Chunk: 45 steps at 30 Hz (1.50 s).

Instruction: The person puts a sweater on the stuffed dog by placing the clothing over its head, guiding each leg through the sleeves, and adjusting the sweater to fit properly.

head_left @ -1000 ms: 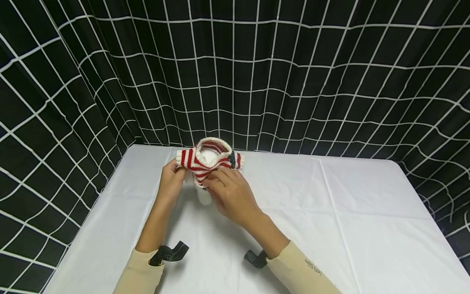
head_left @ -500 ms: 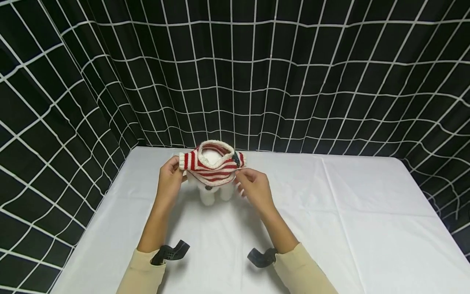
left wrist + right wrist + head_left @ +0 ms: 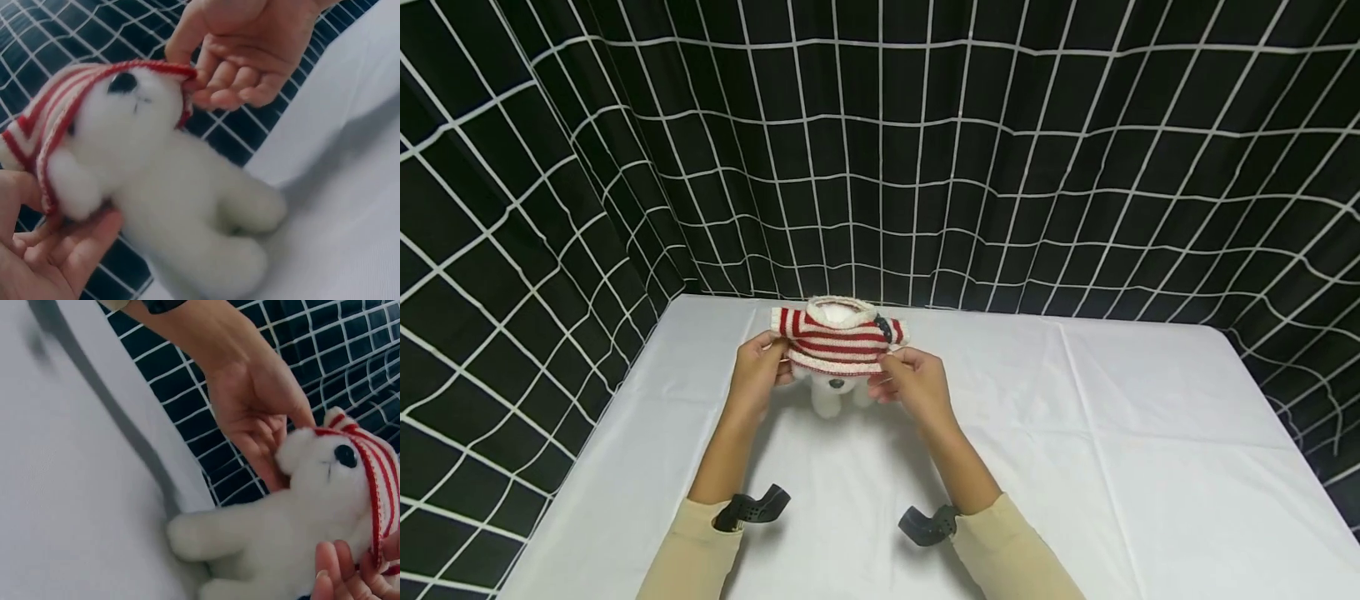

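A small red-and-white striped knitted sweater sits over the head of a white plush toy. Its hem crosses the face just above the black nose, hiding the eyes at least in part. My left hand pinches the hem on the left side, fingers beside the toy's head. With thumb and fingers, my right hand pinches the hem on the opposite side. The toy stands on its legs on the table, and white plush shows through the neck opening.
A white cloth covers the table, with fold creases on the right. Behind and to the left hangs a black curtain with a white grid. Black wrist mounts stick out from both sleeves.
My right hand has moved from the sweater's front to its right lower edge. The hem has been spread wide and flattened, and my left hand has shifted from the sleeve down to the hem.
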Each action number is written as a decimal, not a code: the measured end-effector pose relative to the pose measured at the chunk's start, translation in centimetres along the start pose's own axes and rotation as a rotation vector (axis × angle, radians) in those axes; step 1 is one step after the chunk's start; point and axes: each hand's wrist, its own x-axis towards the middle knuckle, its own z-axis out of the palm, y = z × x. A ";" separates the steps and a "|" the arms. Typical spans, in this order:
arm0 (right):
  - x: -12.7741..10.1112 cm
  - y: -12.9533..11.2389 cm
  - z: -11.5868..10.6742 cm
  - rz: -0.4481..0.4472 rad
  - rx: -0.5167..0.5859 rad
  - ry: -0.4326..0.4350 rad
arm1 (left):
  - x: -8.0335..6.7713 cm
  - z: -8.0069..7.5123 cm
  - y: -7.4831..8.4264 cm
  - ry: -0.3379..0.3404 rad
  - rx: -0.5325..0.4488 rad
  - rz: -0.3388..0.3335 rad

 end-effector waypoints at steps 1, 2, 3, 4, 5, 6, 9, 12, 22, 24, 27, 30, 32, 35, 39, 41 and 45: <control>0.1 0.1 0.0 0.011 -0.011 0.003 | 0.0 -0.3 -0.1 -0.011 0.013 -0.013; 0.1 0.2 0.0 0.016 -0.021 -0.002 | -0.1 -0.6 -0.2 -0.022 0.026 -0.020; 0.1 0.3 0.0 0.019 -0.030 -0.013 | -0.2 -1.0 -0.3 -0.032 0.036 -0.025; 0.1 0.4 0.0 0.020 -0.041 -0.023 | -0.3 -1.3 -0.6 -0.044 0.041 -0.028; 0.1 0.5 -0.1 0.026 -0.046 -0.034 | -0.5 -1.6 -0.8 -0.060 0.035 -0.033; 0.0 0.6 -0.1 0.034 -0.055 -0.041 | -0.8 -1.8 -1.1 -0.076 0.025 -0.043; -0.6 1.0 -0.5 0.051 -0.101 -0.049 | -2.0 -1.9 -2.1 -0.147 -0.053 -0.095; -1.4 1.1 -0.9 -0.042 -0.239 -0.020 | -3.2 -1.6 -2.6 -0.197 -0.135 -0.147; -2.3 -0.5 -1.0 -1.009 -0.829 0.006 | -4.2 -1.4 -1.6 -0.279 -0.291 -0.231; -2.3 -0.7 -0.7 -1.096 -0.899 -0.044 | -4.1 -1.3 -1.5 -0.288 -0.307 -0.229; -2.3 -0.8 -0.2 -1.144 -0.983 -0.056 | -4.2 -1.0 -1.6 -0.278 -0.325 -0.218; -2.4 -0.5 0.0 -1.127 -0.985 -0.063 | -4.3 -0.6 -1.8 -0.254 -0.373 -0.224; -2.5 -0.3 -0.1 -1.122 -0.958 -0.092 | -4.4 -0.4 -2.0 -0.230 -0.430 -0.244; -2.8 0.2 -0.4 -1.131 -0.946 -0.166 | -4.7 -0.1 -2.2 -0.196 -0.547 -0.297; -3.2 1.0 -0.9 -1.141 -1.008 -0.224 | -5.1 0.1 -2.2 -0.194 -0.686 -0.362; -3.1 1.3 -1.0 -1.130 -1.015 -0.220 | -5.0 0.1 -2.2 -0.215 -0.708 -0.373; -2.7 1.7 -1.3 -1.036 -0.882 -0.145 | -4.6 0.1 -2.2 -0.252 -0.637 -0.331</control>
